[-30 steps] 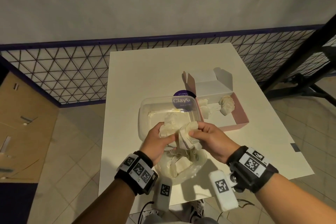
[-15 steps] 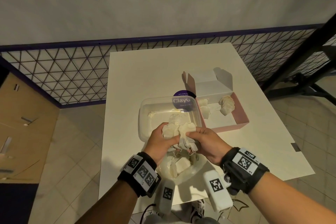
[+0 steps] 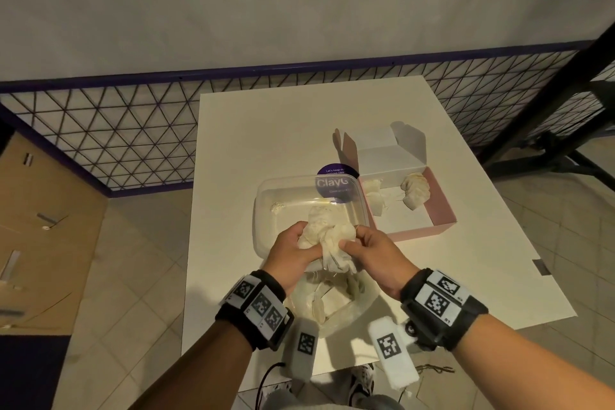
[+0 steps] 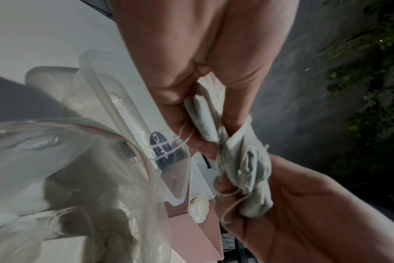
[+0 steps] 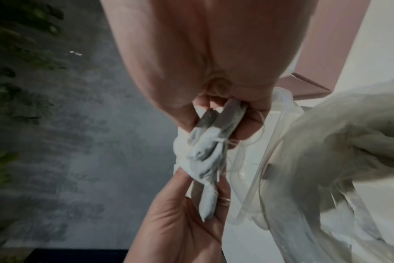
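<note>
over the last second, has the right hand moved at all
Yes. The right hand has slid a little left, away from the pink box and closer to the left hand; both hands grip the tea bag bundle.

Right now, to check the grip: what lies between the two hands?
A bunch of tea bags, held by the left hand and right hand from either side, seen in the head view.

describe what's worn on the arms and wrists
No sleeves. Black wristbands behind the left hand and right hand bear white panels with black square markers. A white marker-tagged block hangs under each; a black cable trails below the left.
</note>
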The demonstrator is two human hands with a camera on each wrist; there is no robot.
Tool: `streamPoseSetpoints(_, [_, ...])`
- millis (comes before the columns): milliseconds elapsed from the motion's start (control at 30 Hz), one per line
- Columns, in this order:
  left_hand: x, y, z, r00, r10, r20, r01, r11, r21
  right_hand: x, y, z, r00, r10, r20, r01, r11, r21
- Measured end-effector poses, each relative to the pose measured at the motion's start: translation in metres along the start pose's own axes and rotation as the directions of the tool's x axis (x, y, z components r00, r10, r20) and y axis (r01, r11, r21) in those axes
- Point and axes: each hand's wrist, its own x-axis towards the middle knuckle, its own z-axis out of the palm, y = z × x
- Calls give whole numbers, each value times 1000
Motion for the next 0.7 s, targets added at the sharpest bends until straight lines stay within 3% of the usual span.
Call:
streamPoseSetpoints(167, [1,5,2,1000,13,-21,-13,1000,24,8,7,2,998,65,-11,-64,996,67])
streamPoseSetpoints(400, [2,1,-5,989,-144,21,143,930,-338,4,3,-11,996,61,-62,-49,984,173])
streamPoseSetpoints(567, [-2,-5,-7,993,-113,28,117,963,-242,-13,5,-11,987,15,161,-46,981,188])
streamPoseSetpoints(633, [-3,-5,-5,995,-100,21,102,975,-196,-13,7,-6,985,0,171,-28,987,159])
streamPoseSetpoints(700, [-4,-6,-4,997,-80,15,81,982,-170,-10,9,-1,995,-1,98,-11,992,123])
